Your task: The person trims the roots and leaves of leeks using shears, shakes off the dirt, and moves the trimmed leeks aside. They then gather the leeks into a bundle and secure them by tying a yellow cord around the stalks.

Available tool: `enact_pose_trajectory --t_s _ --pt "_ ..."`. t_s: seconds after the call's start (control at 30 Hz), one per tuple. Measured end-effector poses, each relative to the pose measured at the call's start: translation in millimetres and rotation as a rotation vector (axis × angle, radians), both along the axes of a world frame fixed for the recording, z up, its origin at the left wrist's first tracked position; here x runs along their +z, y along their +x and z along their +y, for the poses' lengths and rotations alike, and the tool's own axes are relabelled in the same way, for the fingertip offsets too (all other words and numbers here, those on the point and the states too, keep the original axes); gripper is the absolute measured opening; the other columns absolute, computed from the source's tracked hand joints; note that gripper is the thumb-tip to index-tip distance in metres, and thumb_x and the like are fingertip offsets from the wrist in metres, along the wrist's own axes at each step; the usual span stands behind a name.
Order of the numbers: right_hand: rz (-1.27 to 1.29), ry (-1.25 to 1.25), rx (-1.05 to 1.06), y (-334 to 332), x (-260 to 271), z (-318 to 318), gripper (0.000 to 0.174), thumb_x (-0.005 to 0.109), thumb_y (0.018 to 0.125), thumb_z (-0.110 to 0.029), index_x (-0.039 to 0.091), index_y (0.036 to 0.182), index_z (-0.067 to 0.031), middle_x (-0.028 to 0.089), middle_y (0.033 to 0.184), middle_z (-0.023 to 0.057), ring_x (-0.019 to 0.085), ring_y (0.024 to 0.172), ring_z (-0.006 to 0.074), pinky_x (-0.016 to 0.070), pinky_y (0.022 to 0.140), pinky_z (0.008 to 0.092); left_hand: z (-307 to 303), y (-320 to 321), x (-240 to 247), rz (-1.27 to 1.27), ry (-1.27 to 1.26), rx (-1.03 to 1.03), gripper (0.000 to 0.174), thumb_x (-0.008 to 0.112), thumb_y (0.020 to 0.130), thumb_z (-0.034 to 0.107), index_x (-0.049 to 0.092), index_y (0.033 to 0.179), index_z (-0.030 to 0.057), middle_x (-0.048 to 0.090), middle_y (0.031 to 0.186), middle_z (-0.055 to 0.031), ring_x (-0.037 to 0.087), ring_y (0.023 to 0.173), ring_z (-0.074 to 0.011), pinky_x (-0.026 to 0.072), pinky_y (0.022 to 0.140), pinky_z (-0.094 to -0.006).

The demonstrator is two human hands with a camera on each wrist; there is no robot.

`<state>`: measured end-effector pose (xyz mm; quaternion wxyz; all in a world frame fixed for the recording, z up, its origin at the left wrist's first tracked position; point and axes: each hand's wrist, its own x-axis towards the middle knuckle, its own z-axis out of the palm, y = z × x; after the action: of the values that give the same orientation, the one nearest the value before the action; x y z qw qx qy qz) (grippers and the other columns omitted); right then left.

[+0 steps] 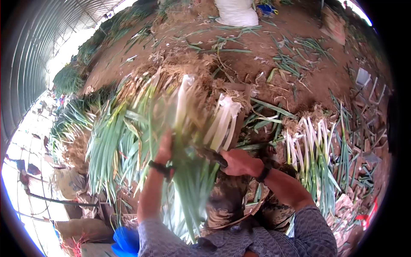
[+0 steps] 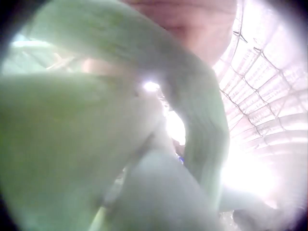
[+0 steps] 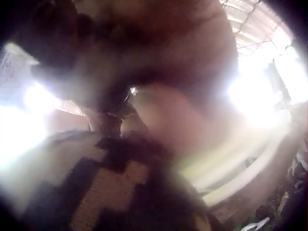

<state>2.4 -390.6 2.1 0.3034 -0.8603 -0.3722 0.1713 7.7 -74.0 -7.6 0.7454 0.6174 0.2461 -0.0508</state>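
Note:
In the head view my left hand [image 1: 165,147] grips a blurred large green onion [image 1: 183,103], its pale stalk up and its leaves hanging toward my lap. Those leaves [image 2: 57,144] fill much of the left wrist view. My right hand [image 1: 239,162] holds a dark-handled tool [image 1: 209,154] that points left toward the leaves; motion blur hides its far end. Just beyond the tool, trimmed white onion stalks [image 1: 224,113] lie side by side over my leg. A thick pile of untrimmed green onions [image 1: 113,141] with brown roots lies left of my left hand.
Another row of onions [image 1: 310,141] lies on the right, roots away from me. Loose leaves litter the brown dirt floor [image 1: 180,38]. A white sack [image 1: 236,12] stands at the back, and a blue item [image 1: 126,240] sits at lower left. Camouflage trousers [image 1: 224,199] cover my legs.

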Motion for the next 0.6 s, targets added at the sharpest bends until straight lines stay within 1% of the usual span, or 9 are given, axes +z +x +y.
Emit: enact_pose_trajectory --t_s 0.03,0.13,0.17,0.23,0.33,0.37,0.43,0.5,0.6 --pt "-0.005 0.027 -0.036 1.5 -6.2 1.3 0.042 0.071 0.074 -0.027 0.054 0.101 -0.0003 0.064 0.074 0.0248 0.063 0.074 0.0453 0.0501 0.067 0.0516 8.5 -0.7 -12.5 -0.045 -0.042 -0.042 0.059 0.052 0.094 0.056 0.056 0.117 0.0026 0.063 0.087 -0.0100 0.061 0.067 -0.0195 0.0526 0.060 -0.0335" --pt "-0.011 0.056 -0.113 10.8 -13.1 3.3 0.040 0.071 0.074 -0.026 0.054 0.100 -0.0001 0.064 0.076 0.0252 0.063 0.075 0.0454 0.0501 0.068 0.0515 7.2 -13.3 -33.4 -0.205 0.198 -0.218 0.041 0.058 0.093 0.039 0.057 0.112 0.0028 0.061 0.082 -0.0073 0.060 0.065 -0.0165 0.0515 0.057 -0.0316" --pt "-0.011 0.057 -0.134 15.6 -13.5 2.8 0.040 0.071 0.074 -0.026 0.054 0.099 -0.0001 0.064 0.077 0.0253 0.063 0.076 0.0454 0.0502 0.068 0.0515 4.6 -19.0 -32.7 -0.181 0.098 -0.175 0.030 0.059 0.091 0.026 0.057 0.110 0.0029 0.062 0.082 -0.0076 0.060 0.064 -0.0162 0.0510 0.055 -0.0312" --pt "-0.022 0.067 -0.164 24.1 -15.4 1.6 0.038 0.071 0.074 -0.027 0.055 0.096 0.0001 0.064 0.078 0.0257 0.063 0.077 0.0451 0.0502 0.069 0.0515 3.0 -27.2 -34.4 -0.102 0.053 -0.184 0.029 0.060 0.090 0.024 0.057 0.109 0.0030 0.062 0.084 -0.0081 0.060 0.063 -0.0167 0.0510 0.055 -0.0317" --pt "0.008 0.082 -0.216 34.9 -19.1 3.2 0.037 0.070 0.074 -0.028 0.057 0.093 0.0008 0.065 0.080 0.0258 0.064 0.079 0.0443 0.0507 0.070 0.0509 10.0 -50.8 -48.2 -0.075 0.374 -0.382 0.030 0.065 0.089 0.025 0.057 0.107 0.0020 0.063 0.083 -0.0090 0.062 0.062 -0.0186 0.0511 0.056 -0.0326" --pt "0.024 0.087 -0.236 38.8 -20.5 3.3 0.037 0.069 0.073 -0.029 0.057 0.092 0.0011 0.065 0.081 0.0258 0.064 0.079 0.0440 0.0510 0.071 0.0506 10.1 -58.3 -46.7 -0.066 0.687 -0.573 0.031 0.066 0.089 0.026 0.057 0.105 0.0015 0.063 0.082 -0.0091 0.063 0.063 -0.0187 0.0511 0.056 -0.0329" --pt "0.098 -0.031 -0.208 45.4 -21.0 3.0 0.038 0.068 0.073 -0.028 0.058 0.093 0.0014 0.065 0.081 0.0253 0.065 0.080 0.0434 0.0515 0.072 0.0498 2.2 -73.8 -47.6 -0.078 1.032 -0.746 0.031 0.067 0.089 0.028 0.058 0.101 0.0009 0.063 0.078 -0.0095 0.064 0.063 -0.0190 0.0508 0.057 -0.0337" --pt "0.150 -0.094 -0.192 47.2 -20.8 1.7 0.037 0.068 0.072 -0.028 0.059 0.094 0.0014 0.066 0.082 0.0249 0.065 0.081 0.0430 0.0520 0.073 0.0490 -7.7 -92.1 -50.3 -0.070 1.048 -0.726 0.031 0.068 0.089 0.030 0.061 0.095 0.0008 0.063 0.074 -0.0100 0.063 0.062 -0.0191 0.0504 0.057 -0.0346" --pt "0.185 -0.109 -0.209 48.1 -22.9 -2.1 0.035 0.066 0.072 -0.026 0.061 0.092 0.0013 0.066 0.083 0.0246 0.065 0.082 0.0426 0.0525 0.075 0.0481 -35.3 -85.8 -2.6 0.113 0.920 -0.746 0.032 0.068 0.089 0.033 0.063 0.087 0.0017 0.064 0.070 -0.0108 0.063 0.061 -0.0188 0.0496 0.058 -0.0367"
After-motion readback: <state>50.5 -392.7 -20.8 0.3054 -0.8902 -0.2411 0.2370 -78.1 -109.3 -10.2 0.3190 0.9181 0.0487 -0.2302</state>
